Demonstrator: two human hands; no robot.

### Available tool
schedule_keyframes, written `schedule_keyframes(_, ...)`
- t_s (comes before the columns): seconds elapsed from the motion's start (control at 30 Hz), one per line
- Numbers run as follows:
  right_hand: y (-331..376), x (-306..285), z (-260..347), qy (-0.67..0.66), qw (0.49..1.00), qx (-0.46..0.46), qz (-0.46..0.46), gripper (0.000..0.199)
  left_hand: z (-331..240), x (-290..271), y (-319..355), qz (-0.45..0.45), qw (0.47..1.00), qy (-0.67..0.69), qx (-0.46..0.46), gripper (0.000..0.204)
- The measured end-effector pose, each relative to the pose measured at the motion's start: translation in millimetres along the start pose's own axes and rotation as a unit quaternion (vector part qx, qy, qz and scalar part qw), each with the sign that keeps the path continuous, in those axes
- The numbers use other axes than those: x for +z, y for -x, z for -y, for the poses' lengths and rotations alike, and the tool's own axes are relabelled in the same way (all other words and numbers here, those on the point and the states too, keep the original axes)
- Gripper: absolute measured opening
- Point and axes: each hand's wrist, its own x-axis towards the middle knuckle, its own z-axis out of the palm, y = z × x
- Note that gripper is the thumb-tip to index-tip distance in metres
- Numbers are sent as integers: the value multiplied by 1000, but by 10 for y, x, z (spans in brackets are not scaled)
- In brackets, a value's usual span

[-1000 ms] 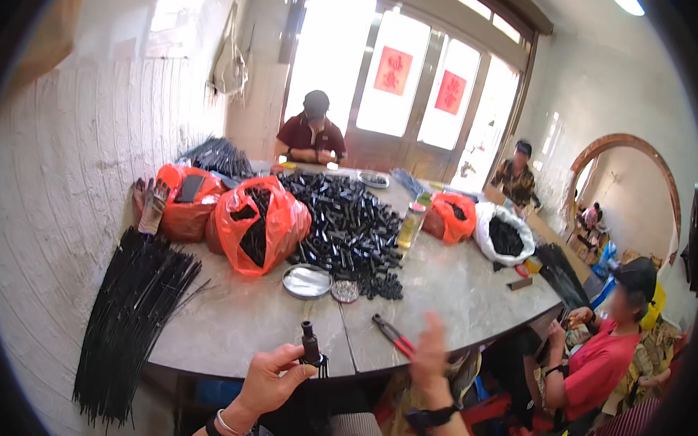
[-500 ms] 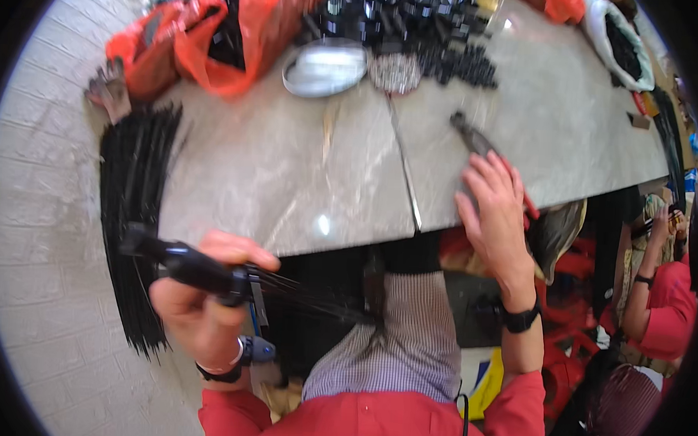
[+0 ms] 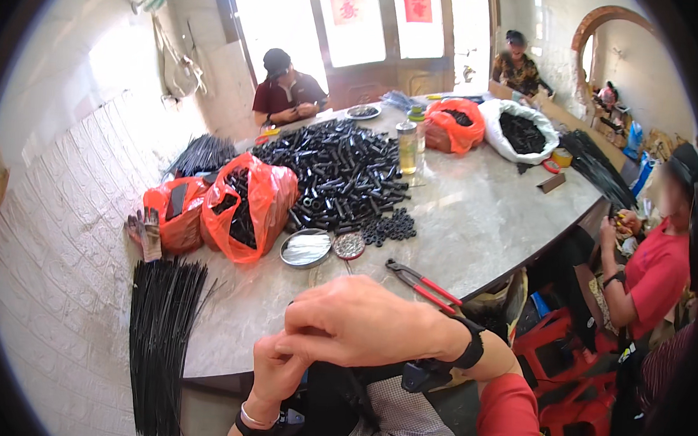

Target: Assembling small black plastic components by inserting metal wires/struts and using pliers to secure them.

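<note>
Here, in the head view, my two hands meet low in the middle, just over the near edge of the round stone table (image 3: pixel 474 216). My right hand (image 3: pixel 360 321) comes in from the right with the wrist bent and the back turned up, its fingers curled down and pinched together; a black wristband sits on that wrist above a red sleeve. My left hand (image 3: pixel 278 364) rises from below, fingers folded up against the underside of the right, touching it. Both are closed around a small point between them, but what they pinch is hidden by the fingers, so I cannot tell what it is.

Just beyond my right hand lie red-handled pliers (image 3: pixel 424 284) on the table, untouched. Further in stand a small metal dish (image 3: pixel 306 248) and a heap of black tubes (image 3: pixel 343 175), with an orange bag (image 3: pixel 250 206) to its left. A bundle of long black rods (image 3: pixel 161 334) hangs over the table's left edge.
</note>
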Motion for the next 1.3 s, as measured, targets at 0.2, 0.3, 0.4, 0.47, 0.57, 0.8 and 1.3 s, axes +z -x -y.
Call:
schedule_keyframes(0.2, -159, 55, 398, 144, 984, 66, -79, 52, -73, -64, 83, -1, 996, 86, 12, 12)
schedule_keyframes(0.3, -211, 121, 373, 204, 975, 87, -29, 46, -114, -170, 224, -18, 996, 82, -38, 20)
schedule_keyframes(0.4, -238, 177, 473, 97, 992, 84, 7, 39, -163, -172, 314, -30, 988, 154, 0, 24)
schedule_keyframes(0.47, -238, 205, 563, 79, 993, 89, 6, 36, -269, -230, 374, 48, 979, 196, 9, 26)
schedule_keyframes(0.57, -297, 214, 592, 2, 999, 52, 6, 35, -397, -259, 488, 42, 984, 175, -6, 24)
schedule_keyframes(0.8, -1, -52, -24, -290, 923, 205, -147, 29, -287, -296, 271, 23, 994, 106, 18, 17)
schedule_keyframes(1.3, -49, -107, -2304, -216, 830, 399, -323, 38, -8, -241, -41, -56, 995, 79, 7, 19)
